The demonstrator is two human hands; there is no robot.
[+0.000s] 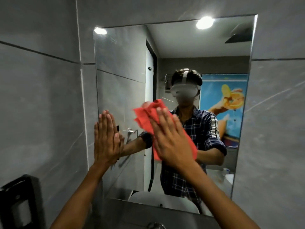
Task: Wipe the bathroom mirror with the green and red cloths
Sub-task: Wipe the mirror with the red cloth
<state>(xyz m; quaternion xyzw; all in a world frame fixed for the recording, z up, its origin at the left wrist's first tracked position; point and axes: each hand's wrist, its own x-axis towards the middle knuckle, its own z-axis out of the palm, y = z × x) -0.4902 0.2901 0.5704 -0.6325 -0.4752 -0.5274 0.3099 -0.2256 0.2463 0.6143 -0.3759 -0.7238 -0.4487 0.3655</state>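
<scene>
The rectangular bathroom mirror (pixel 125 63) hangs on the grey tiled wall in front of me. My right hand (pixel 171 138) lies flat with fingers spread, pressing the red cloth (pixel 145 118) against the glass near the mirror's middle. The cloth bunches above and left of my fingers and hangs below my palm. My left hand (pixel 105 138) rests flat and bare on the mirror's left edge, fingers together and pointing up. No green cloth is in view.
A black soap dispenser (pixel 18 204) is mounted on the left wall, low down. Below the mirror sits a white basin with a tap (pixel 155 225) at the frame's bottom. The mirror reflects a person, a door and a colourful poster.
</scene>
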